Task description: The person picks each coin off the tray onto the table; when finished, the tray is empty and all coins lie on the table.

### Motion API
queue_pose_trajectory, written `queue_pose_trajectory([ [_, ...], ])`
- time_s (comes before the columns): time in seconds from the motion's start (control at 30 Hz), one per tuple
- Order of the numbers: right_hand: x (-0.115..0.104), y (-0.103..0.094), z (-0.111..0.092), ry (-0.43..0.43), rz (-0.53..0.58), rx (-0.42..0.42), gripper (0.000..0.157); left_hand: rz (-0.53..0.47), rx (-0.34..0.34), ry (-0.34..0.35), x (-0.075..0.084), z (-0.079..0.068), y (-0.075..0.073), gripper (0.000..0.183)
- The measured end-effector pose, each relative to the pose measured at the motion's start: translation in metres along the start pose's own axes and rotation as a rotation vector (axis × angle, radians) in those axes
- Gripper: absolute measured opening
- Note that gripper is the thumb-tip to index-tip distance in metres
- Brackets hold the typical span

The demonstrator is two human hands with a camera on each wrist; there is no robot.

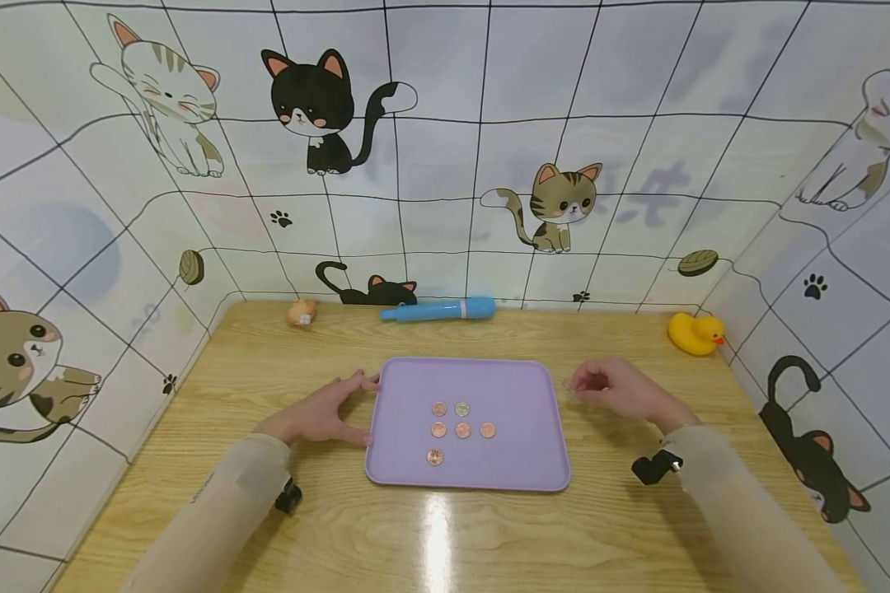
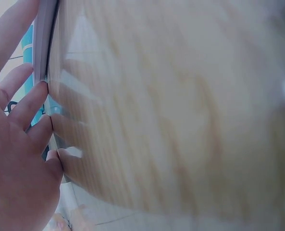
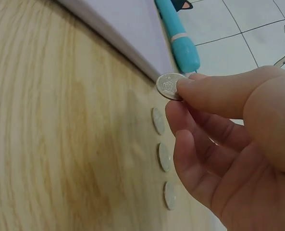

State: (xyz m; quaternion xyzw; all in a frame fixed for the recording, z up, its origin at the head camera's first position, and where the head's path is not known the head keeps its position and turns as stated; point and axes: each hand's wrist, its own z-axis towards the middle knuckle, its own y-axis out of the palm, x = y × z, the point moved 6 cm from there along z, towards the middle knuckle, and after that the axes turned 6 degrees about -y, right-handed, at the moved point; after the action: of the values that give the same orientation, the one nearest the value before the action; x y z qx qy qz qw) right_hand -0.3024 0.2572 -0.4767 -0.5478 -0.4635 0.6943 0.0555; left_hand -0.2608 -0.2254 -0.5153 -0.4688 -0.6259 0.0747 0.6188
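Observation:
A lilac tray (image 1: 500, 383) lies on the wooden table. On it are several copper coins (image 1: 463, 430) and one silvery coin (image 1: 462, 409), grouped around the middle. My left hand (image 1: 317, 418) rests by the tray's left side, thumb and fingers spread, fingertips right at the rim. Off the right side of the tray, my right hand (image 1: 617, 385) pinches a silver coin (image 3: 167, 86) between thumb and fingers. Three more silver coins (image 3: 164, 157) stand out in a row on the table below that hand in the right wrist view; the head view mostly hides them.
Along the back of the table lie a blue pen-shaped toy (image 1: 437, 310) and a small orange figure (image 1: 301, 312). A yellow rubber duck (image 1: 695, 333) sits at the back right corner. Cat-patterned sheeting (image 1: 445, 165) encloses the table at the back and sides.

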Motion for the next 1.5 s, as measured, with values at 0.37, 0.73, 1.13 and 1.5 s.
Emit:
queue_pose_trajectory([
  [0.37,-0.001,0.006,-0.003,-0.020,-0.052,0.007,0.007,0.009,0.002,0.017,0.000,0.000,0.001,0.084],
  [0.73,0.000,0.012,-0.001,-0.005,-0.156,-0.003,0.008,0.023,0.002,0.007,0.000,-0.001,0.001,0.085],
  [1.13,-0.002,0.017,0.003,-0.012,-0.227,-0.009,0.008,0.015,0.000,-0.012,-0.001,-0.001,0.001,0.085],
  [1.5,-0.007,0.017,0.003,-0.029,-0.231,-0.004,0.011,0.014,0.003,-0.011,0.004,-0.001,-0.002,0.088],
])
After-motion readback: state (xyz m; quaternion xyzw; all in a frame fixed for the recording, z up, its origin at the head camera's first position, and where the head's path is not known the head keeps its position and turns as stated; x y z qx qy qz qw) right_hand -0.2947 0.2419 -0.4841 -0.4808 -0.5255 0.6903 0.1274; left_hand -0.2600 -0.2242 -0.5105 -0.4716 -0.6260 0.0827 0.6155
